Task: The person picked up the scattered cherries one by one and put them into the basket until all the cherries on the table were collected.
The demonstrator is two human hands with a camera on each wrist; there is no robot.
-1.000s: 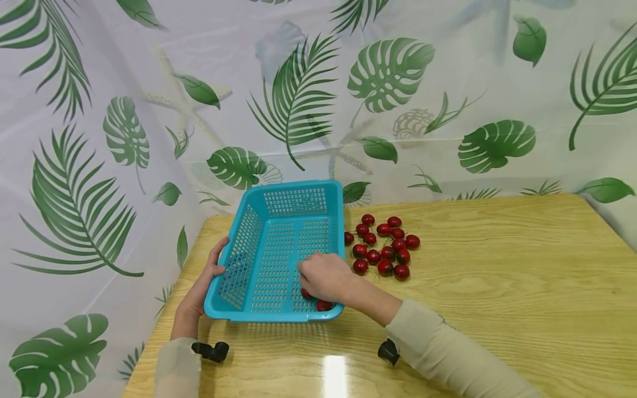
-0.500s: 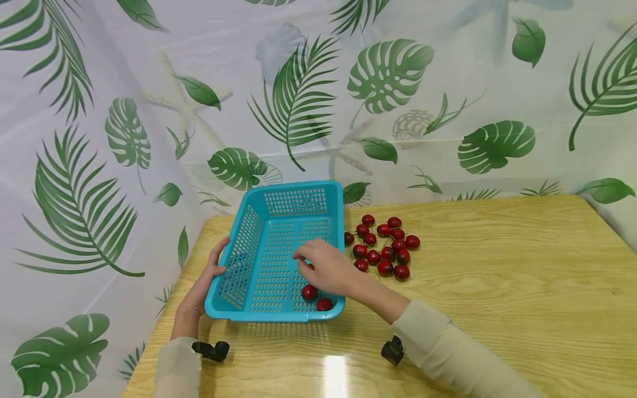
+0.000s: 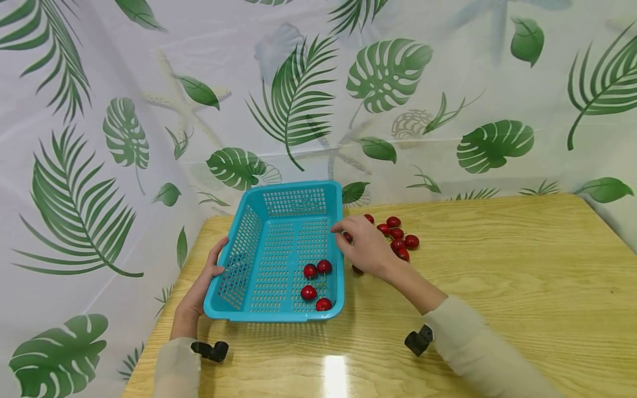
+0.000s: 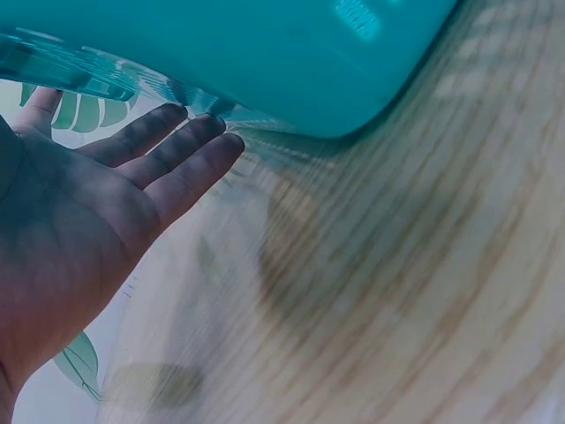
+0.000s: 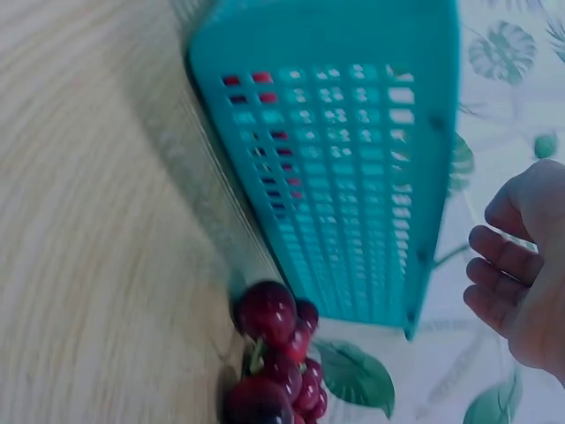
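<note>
Holding four cherries (image 3: pixel 309 293) in the near right part of the blue basket (image 3: pixel 269 317). Touching the basket's left side with the left hand (image 3: pixel 202 283), fingers straight and slightly parted. Poising the right hand (image 3: pixel 365 246) near the basket's right side, fingers loosely bent, pinching nothing visible. Apparently filling the basket and reaching outward for more; probably calling next for a fingertip pinch. Differing from half a second ago: showing four cherries inside instead of two, and swinging the right hand rightward. Leaving a cherry pile (image 3: pixel 397 244) right of the basket on the wooden table (image 3: pixel 497 276), partly hidden by that hand. Backing everything with leaf-printed cloth (image 3: pixel 298 152).

Four cherries (image 3: pixel 308 293) lie in the basket (image 3: pixel 269 317); right of it, other cherries (image 3: pixel 397 245) lie on the table (image 3: pixel 497 276).
</note>
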